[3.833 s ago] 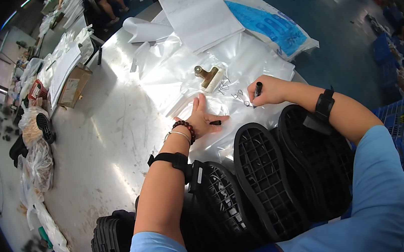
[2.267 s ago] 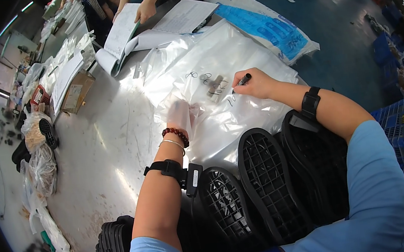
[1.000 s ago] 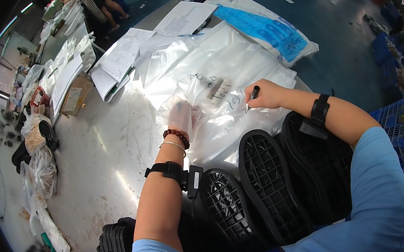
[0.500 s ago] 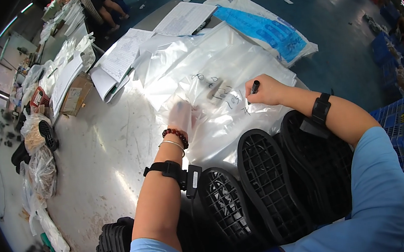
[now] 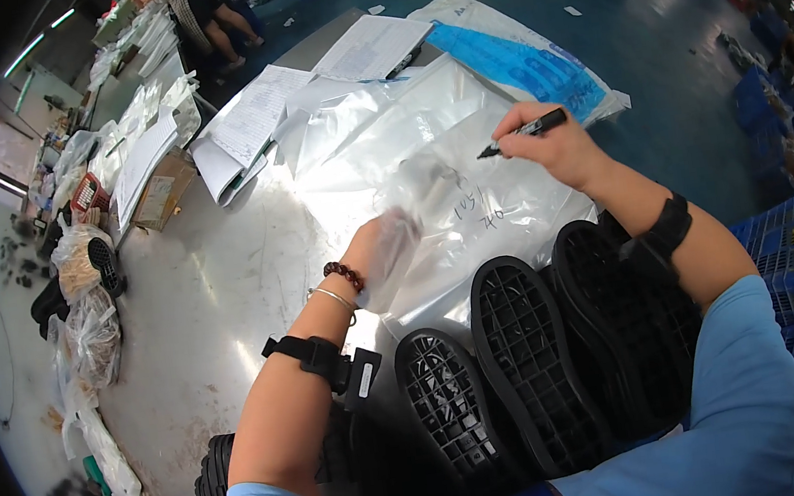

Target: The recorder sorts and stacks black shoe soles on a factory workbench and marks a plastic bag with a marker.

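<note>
- The right hand (image 5: 557, 141) pinches a black marker pen (image 5: 522, 132) between thumb and fingers, tip aimed toward 9 o'clock, raised just above a clear plastic bag (image 5: 470, 199).
- The left hand (image 5: 382, 250) is slipped inside the mouth of that bag, its shape showing through the film; whether the fingers are spread or curled cannot be told.
- The bag lies at the centre of a glossy white table (image 5: 225, 299), on top of a wider pile of clear plastic sheeting (image 5: 382, 126) that runs off toward 12 o'clock; dark handwriting shows on the bag, just at 7 o'clock from the pen tip.
- Black shoe soles (image 5: 531, 370) stand in a row, tread up, at 6 o'clock from the bag, between the two forearms; the bag's near edge touches them.
- A dark strap circles each wrist; the left wrist also carries a bead bracelet (image 5: 345, 276) and a thin bangle.
- At 11 o'clock, stacked paper sheets (image 5: 248, 127) lie beside the sheeting; at 1 o'clock, a blue-printed bag (image 5: 523, 64) reaches the table's edge.
- Far off at 11 o'clock, another person (image 5: 199, 5) stands at a cluttered bench.
</note>
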Demonstrator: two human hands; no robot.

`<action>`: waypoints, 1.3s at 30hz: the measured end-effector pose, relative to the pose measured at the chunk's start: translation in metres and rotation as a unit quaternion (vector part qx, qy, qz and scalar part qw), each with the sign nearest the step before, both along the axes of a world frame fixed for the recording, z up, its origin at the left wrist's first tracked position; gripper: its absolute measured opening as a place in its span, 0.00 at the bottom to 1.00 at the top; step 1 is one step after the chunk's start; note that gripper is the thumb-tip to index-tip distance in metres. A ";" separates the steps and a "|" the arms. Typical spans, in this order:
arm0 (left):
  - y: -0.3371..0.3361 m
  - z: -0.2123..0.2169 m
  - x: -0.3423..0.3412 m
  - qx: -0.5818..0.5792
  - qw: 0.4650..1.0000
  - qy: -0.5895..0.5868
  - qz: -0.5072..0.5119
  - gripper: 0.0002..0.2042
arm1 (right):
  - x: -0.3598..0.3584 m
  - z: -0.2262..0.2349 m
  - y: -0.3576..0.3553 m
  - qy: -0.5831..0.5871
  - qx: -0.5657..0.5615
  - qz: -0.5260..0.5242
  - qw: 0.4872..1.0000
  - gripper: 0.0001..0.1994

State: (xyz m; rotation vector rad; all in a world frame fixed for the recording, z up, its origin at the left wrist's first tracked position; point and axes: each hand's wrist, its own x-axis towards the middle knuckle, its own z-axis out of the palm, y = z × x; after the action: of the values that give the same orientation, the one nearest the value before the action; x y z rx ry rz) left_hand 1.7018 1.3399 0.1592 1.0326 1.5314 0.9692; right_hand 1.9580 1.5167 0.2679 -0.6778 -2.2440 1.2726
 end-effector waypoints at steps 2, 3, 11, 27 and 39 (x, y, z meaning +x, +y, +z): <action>0.002 0.032 0.015 0.034 0.993 0.084 -0.080 0.10 | 0.008 0.032 -0.013 0.141 -0.111 -0.003 0.984 0.09; 0.001 0.053 0.023 0.065 0.971 0.171 -0.153 0.11 | 0.013 0.043 -0.019 0.144 -0.107 -0.007 0.984 0.09; -0.021 0.139 0.070 0.064 0.993 0.080 -0.051 0.08 | 0.012 0.088 -0.083 0.100 -0.076 0.102 0.987 0.09; -0.051 0.198 0.081 0.237 0.861 0.450 -0.016 0.07 | -0.017 0.065 -0.107 0.259 -0.365 0.101 0.888 0.08; -0.033 0.099 0.009 -0.099 0.937 0.334 -0.006 0.11 | -0.039 -0.038 -0.014 -0.383 0.252 0.138 0.878 0.42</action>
State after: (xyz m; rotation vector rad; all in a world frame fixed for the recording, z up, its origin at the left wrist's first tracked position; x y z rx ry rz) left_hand 1.7111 1.3068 0.2586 1.2956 2.1184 0.4431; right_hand 1.9185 1.5023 0.2298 -0.7499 -3.2405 0.4688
